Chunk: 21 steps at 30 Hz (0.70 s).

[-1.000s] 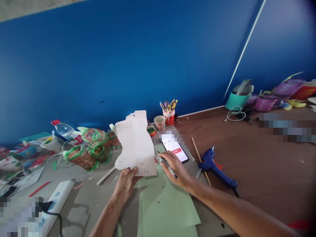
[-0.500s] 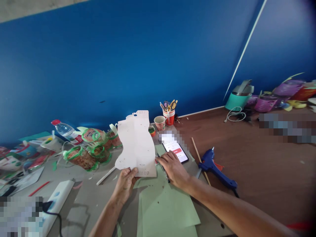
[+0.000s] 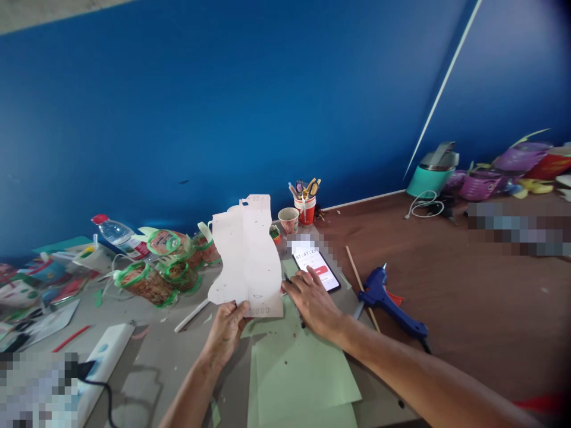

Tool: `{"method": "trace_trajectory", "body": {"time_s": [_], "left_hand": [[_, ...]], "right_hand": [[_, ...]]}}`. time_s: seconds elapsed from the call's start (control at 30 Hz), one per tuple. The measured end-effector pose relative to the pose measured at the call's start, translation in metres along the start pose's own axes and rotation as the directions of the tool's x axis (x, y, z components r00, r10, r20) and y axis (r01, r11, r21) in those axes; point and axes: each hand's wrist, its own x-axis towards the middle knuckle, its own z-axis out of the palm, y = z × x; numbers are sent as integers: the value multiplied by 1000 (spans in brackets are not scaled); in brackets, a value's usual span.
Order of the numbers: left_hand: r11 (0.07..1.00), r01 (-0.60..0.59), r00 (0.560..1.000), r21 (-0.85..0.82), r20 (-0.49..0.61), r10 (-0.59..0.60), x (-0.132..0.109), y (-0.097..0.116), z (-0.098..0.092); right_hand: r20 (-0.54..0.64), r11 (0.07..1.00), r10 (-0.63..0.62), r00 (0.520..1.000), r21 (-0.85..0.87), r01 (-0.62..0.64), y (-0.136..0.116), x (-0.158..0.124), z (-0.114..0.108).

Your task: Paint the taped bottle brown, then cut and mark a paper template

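Observation:
My left hand (image 3: pixel 228 334) pinches the lower edge of a white cut-out sheet (image 3: pixel 244 261) with wavy sides and faint pencil marks, held up above the table. To its right, my right hand (image 3: pixel 314 303) is low over green paper sheets (image 3: pixel 303 380), its fingers bent around a dark, thin pen-like item (image 3: pixel 300 315). A phone (image 3: pixel 317 270) with a lit screen lies just beyond my right hand.
A blue glue gun (image 3: pixel 386 303) and a wooden stick (image 3: pixel 355 270) lie right. Behind are a paper cup (image 3: pixel 289 220) and a red cup of scissors (image 3: pixel 306 211). Decorated cups (image 3: pixel 147 284), a bottle (image 3: pixel 118 235) and a power strip (image 3: pixel 104 362) are left.
The white sheet's upper part has tilted up slightly. Both hands keep nearly the same positions and grips.

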Motion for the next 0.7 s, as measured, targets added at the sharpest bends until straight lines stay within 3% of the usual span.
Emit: {"method": "trace_trajectory", "body": {"time_s": [0.43,0.57,0.7], "left_hand": [[1000,17,1000,13,4,-17,0,0,0],[1000,-1,999,11,-33,1,0,1,1],[1000,-10,995,-2,-95,10,1,0,-1]], "right_hand": [[12,1000,9,1000,25,-9,0,-1,-1],[-201,988,49,978,153,-19,1,-3,1],[-481,901,112,870,419,116,-1,-4,-2]]}}
